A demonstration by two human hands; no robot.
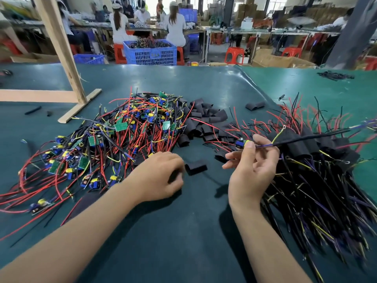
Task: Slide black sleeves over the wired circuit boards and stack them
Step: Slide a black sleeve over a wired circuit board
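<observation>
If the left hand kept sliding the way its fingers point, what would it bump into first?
Most likely the loose black sleeve lying on the green mat just past the left hand. Its curled fingers point right toward it, and nothing else seems to lie between, though the gap is hard to judge.

I am in a factory assembly hall. My green-matted surface [193, 231] carries a heap of wired circuit boards [130, 127] and loose black sleeves [206, 117]. Beyond it, workers [175, 25] sit on red stools [234, 55] along long benches, with blue crates [151, 52] of parts and cardboard boxes [273, 58] on the floor.
</observation>
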